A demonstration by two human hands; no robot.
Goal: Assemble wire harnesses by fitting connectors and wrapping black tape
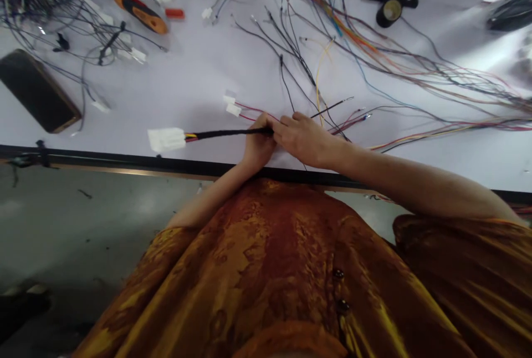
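Both my hands meet near the table's front edge, closed around a wire harness wrapped in black. My left hand grips it from below and the left. Over its fingers my right hand pinches the same spot, and the fingertips hide what lies between them. On the harness's left end is a large white connector, with red and yellow wires showing at its neck. Two small white connectors on red wires lie just beyond my hands. Loose wire ends stick out to the right of my right hand.
A phone lies at the left, below a tangle of wires. An orange-and-black tool rests beside a small orange piece. Long coloured wires stretch across the right. A tape roll sits at the back right.
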